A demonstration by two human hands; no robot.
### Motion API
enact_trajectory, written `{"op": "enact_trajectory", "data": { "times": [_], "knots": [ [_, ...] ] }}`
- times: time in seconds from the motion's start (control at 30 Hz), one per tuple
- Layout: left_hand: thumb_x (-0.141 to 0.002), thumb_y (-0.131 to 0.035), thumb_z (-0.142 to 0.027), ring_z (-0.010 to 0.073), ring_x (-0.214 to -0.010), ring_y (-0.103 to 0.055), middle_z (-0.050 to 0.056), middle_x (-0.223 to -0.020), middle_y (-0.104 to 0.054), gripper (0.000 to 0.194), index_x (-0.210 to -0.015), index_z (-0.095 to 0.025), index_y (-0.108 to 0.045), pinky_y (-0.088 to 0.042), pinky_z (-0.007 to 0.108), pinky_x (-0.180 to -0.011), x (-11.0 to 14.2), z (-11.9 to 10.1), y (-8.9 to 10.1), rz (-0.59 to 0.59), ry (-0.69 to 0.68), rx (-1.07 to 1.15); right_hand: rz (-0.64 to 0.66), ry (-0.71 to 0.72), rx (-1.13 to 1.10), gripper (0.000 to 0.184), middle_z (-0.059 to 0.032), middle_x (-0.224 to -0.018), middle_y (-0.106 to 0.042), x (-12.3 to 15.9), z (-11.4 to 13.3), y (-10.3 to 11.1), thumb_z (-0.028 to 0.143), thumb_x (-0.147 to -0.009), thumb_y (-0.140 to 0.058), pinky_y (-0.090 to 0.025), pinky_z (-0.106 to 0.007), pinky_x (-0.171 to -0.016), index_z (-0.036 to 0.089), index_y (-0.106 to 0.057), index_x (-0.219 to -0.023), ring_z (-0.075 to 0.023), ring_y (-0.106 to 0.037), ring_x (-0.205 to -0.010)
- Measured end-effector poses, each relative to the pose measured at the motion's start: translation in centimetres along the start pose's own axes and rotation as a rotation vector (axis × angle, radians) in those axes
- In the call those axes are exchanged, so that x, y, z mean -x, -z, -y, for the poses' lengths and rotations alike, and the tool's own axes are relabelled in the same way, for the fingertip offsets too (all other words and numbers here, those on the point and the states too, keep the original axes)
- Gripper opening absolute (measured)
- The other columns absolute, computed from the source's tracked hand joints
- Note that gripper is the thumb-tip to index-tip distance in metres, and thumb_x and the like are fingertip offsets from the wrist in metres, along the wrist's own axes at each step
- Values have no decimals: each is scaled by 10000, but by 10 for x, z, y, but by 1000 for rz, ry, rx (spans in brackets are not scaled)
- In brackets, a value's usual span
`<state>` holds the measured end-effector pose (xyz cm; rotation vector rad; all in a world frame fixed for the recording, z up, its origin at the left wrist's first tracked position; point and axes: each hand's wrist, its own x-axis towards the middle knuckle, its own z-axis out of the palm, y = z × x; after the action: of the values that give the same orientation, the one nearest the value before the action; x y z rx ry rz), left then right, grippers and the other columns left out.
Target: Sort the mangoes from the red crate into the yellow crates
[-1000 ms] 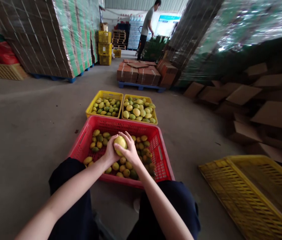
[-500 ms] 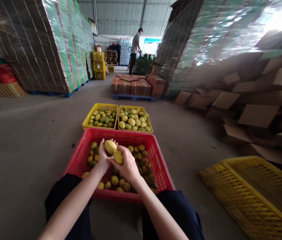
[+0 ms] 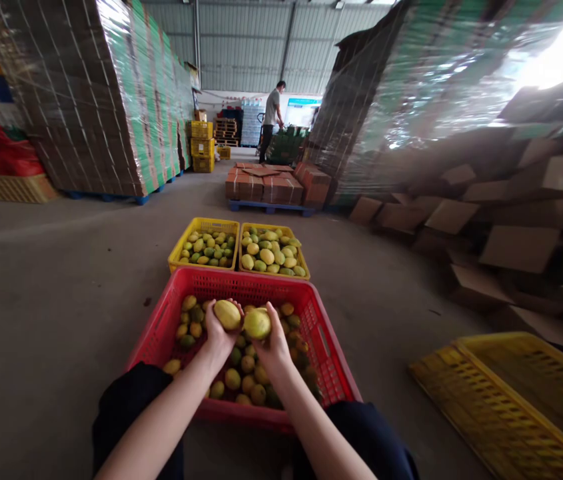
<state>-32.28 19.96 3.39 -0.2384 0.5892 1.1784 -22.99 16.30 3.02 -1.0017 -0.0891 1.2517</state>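
Note:
My left hand [image 3: 217, 337] is closed round a yellow mango [image 3: 227, 314]. My right hand [image 3: 272, 345] is closed round a second yellow mango [image 3: 257, 324]. Both hands are held side by side, palms up, above a red crate [image 3: 161, 320] that holds several yellow and green mangoes. Just beyond the red crate stand two yellow crates side by side, the left yellow crate [image 3: 204, 224] and the right yellow crate [image 3: 272, 228], both filled with mangoes.
An upturned yellow crate [image 3: 506, 400] lies at the right. Flattened cardboard boxes [image 3: 506, 247] are heaped at the right. Wrapped pallets of cartons [image 3: 86, 93] flank a concrete aisle. A pallet of brown boxes [image 3: 271, 187] sits ahead. A person [image 3: 270, 120] stands far back.
One second ago both hands were cupped round a single mango. They have since drawn apart, and each holds its own mango, palms up. The view has tilted upward.

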Motion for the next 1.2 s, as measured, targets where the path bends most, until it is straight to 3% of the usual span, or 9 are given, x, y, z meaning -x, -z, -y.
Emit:
{"op": "enact_trajectory", "data": {
  "times": [0.1,0.27,0.37,0.47,0.57,0.7,0.8,1.03,1.2],
  "knots": [
    [-864,-437,-366,162,-611,-639,27,-693,-634,257,-824,-190,-620,-533,268,-588,-2,-2,0,3,16,20,-81,-159,-213,227,42,-554,-647,-5,13,1,423,-726,-717,-569,-264,-538,234,-591,-734,-145,-646,-526],
    [-835,-405,-274,167,-582,-649,37,-621,-627,291,-901,-157,-662,-539,282,-549,-3,-5,-2,9,29,17,10,-181,-440,338,-36,-680,-717,4,35,4,527,-826,-587,-589,-257,-598,191,-627,-822,-154,-695,-637],
    [-803,-416,-230,159,-563,-647,40,-618,-640,268,-841,-139,-665,-537,276,-548,-2,-4,-4,3,19,-56,56,-219,-444,427,-73,-767,-737,12,39,4,571,-867,-479,-590,-297,-605,180,-648,-840,-180,-705,-704],
    [-795,-432,-248,159,-547,-640,53,-611,-651,263,-725,-124,-653,-525,265,-534,5,-1,-8,13,-22,-221,112,-215,-303,469,-72,-686,-711,17,38,1,540,-881,-431,-567,-304,-566,152,-670,-767,-179,-674,-618],
    [-794,-428,-313,171,-564,-642,64,-574,-640,332,-636,-116,-643,-513,259,-546,13,0,-13,91,-143,-395,211,64,-22,493,-78,-659,-694,20,35,1,556,-834,-479,-546,-314,-606,132,-684,-690,-190,-657,-613],
    [-781,-412,-430,204,-635,-652,80,-576,-642,430,-572,-127,-635,-499,270,-594,21,1,-14,262,-413,-638,228,819,504,368,-64,-775,-714,23,29,8,441,-860,-504,-502,-298,-706,156,-715,-761,-190,-655,-723],
    [-813,-386,-470,209,-694,-647,82,-633,-667,483,-588,-137,-653,-481,271,-652,23,3,-8,361,-620,-815,257,1167,729,319,-61,-850,-717,23,20,15,303,-915,-421,-486,-298,-750,172,-706,-860,-189,-658,-797],
    [-892,-307,-400,211,-728,-631,71,-705,-695,509,-650,-161,-686,-456,300,-723,26,6,4,448,-854,-958,273,1285,756,338,-47,-870,-698,20,8,18,197,-947,-327,-489,-274,-745,184,-663,-912,-162,-655,-808],
    [-912,-285,-383,207,-751,-630,63,-735,-702,520,-683,-163,-697,-454,302,-733,26,5,6,489,-894,-980,321,1296,751,313,-50,-900,-694,21,11,20,189,-941,-346,-489,-288,-777,187,-659,-948,-169,-652,-846]
  ]
}}
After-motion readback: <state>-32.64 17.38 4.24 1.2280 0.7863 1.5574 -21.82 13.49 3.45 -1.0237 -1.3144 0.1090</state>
